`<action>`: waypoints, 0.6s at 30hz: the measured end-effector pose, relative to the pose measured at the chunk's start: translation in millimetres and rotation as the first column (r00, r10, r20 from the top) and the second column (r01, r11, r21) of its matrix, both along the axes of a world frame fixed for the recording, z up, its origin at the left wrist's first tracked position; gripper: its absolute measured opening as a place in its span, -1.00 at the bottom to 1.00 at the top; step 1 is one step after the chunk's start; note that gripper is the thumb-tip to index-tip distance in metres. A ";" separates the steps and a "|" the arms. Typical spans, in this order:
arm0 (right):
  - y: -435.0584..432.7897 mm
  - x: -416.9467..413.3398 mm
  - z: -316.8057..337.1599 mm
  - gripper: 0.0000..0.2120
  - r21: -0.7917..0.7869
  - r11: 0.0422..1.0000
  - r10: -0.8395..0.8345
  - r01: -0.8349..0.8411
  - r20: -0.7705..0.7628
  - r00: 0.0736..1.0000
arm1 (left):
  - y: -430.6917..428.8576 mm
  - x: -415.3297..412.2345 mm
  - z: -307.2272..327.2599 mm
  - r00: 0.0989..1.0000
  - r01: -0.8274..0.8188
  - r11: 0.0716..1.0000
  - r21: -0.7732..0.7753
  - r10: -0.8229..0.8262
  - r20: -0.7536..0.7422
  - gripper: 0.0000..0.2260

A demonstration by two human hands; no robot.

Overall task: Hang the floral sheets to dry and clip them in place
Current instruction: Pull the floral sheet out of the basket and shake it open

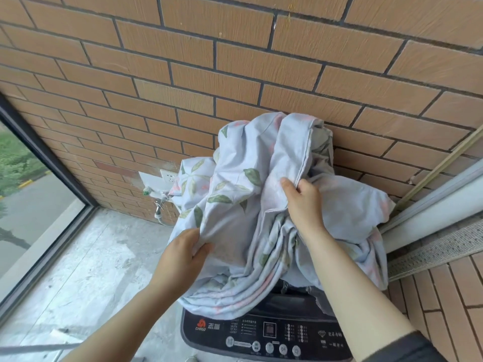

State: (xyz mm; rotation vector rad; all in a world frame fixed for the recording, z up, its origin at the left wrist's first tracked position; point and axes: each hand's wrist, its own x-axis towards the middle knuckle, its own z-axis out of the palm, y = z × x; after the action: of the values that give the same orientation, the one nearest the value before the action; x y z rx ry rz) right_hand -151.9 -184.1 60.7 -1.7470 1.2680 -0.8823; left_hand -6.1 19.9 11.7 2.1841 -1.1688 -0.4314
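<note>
Gripping the floral sheet (235, 194) with both hands, the person is holding it up over the washing machine (269, 333). The left hand (183, 253) is pinching a fold at the lower left of the bundle, thumb over the cloth. The fingers of the right hand (304, 202) are curling round a hemmed edge higher up. The sheet is hanging bunched and creased, its lower folds trailing onto the machine's top behind the control panel.

Judged from this, the task is standing at its first step: no line, rack or clip is showing in view. Spreading, hanging and clipping are all remaining.

The machine is standing on a bare concrete floor (91, 270) against a brick wall (209, 61). A wall socket (167, 176) and a tap (158, 207) are sitting beside it, a window (31, 194) is lying to the left, and a sliding-door track (431, 205) to the right.
</note>
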 end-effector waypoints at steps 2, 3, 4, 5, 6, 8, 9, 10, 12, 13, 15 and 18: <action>14.8 -7.6 5.5 -0.56 0.002 1.000 0.030 -0.030 -0.006 1.000 | 0.6 0.4 1.7 1.000 -0.006 1.000 -0.008 0.006 -0.021 -0.77; 22.0 -12.7 8.7 -0.60 0.005 0.999 0.053 -0.053 -0.011 0.999 | 0.4 0.0 4.9 0.999 -0.017 0.999 -0.028 0.016 -0.045 -0.85; 28.9 -18.2 11.9 -0.63 0.008 0.996 0.084 -0.084 -0.009 0.996 | -0.1 -0.6 9.1 0.997 -0.032 0.998 -0.062 0.028 -0.065 -0.90; 36.2 -24.2 15.6 -0.65 0.008 0.994 0.112 -0.112 -0.007 0.994 | -1.2 -1.7 15.0 0.996 -0.052 0.994 -0.100 0.044 -0.077 -0.83; 43.1 -30.1 19.3 -0.65 0.007 0.991 0.133 -0.133 -0.008 0.991 | -2.7 -2.5 20.3 0.996 -0.059 0.986 -0.154 0.048 -0.075 -0.77; 57.2 -42.4 27.8 -0.68 -0.011 0.989 0.144 -0.144 -0.005 0.990 | -8.0 -4.9 35.2 0.999 -0.017 0.965 -0.262 0.007 -0.039 -0.69; 65.4 -48.3 32.4 -0.70 -0.023 0.989 0.146 -0.146 -0.010 0.989 | -11.2 -7.5 43.8 0.999 0.030 0.953 -0.302 -0.037 -0.015 -0.68; 73.1 -53.6 36.0 -0.73 -0.034 0.988 0.150 -0.150 -0.020 0.989 | -14.6 -10.1 50.9 0.995 0.093 0.936 -0.341 -0.094 0.013 -0.68; 86.0 -62.9 38.5 -0.77 -0.063 0.982 0.173 -0.176 -0.049 0.984 | -21.9 -16.8 66.5 0.971 0.235 0.893 -0.384 -0.229 0.061 -0.70; 91.8 -67.3 39.1 -0.77 -0.079 0.979 0.183 -0.187 -0.060 0.981 | -25.7 -21.0 74.7 0.950 0.308 0.867 -0.392 -0.302 0.079 -0.69; 103.1 -75.2 42.5 -0.74 -0.098 0.976 0.189 -0.195 -0.060 0.980 | -33.8 -28.8 90.3 0.878 0.472 0.792 -0.387 -0.460 0.130 -0.67; 122.4 -88.1 55.5 -0.70 -0.099 0.976 0.189 -0.194 -0.051 0.981 | -50.0 -38.2 109.1 0.729 0.683 0.655 -0.325 -0.641 0.241 -0.61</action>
State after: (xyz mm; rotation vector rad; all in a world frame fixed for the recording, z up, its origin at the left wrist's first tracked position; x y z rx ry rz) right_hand -240.0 -61.7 116.2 -1.9418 1.0745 -0.8155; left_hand -44.2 -30.1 120.9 1.3802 -1.9347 -0.3311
